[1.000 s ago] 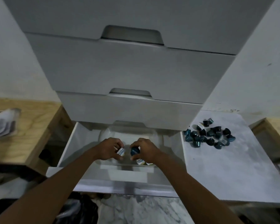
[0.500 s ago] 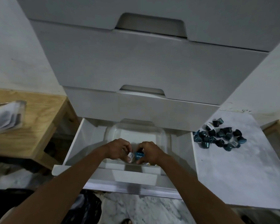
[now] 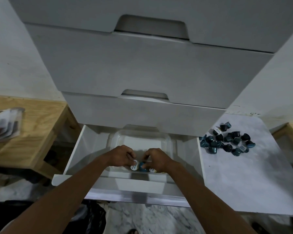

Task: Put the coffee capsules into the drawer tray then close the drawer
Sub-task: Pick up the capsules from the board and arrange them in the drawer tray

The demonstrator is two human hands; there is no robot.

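Head view is showing the placing step: at lower centre, the left hand is pinching a white-lidded capsule and the right hand a blue capsule, low inside the clear tray in the open drawer. A third capsule is lying beside them. Likely next: releasing both, then reaching for the capsule pile at mid-right.
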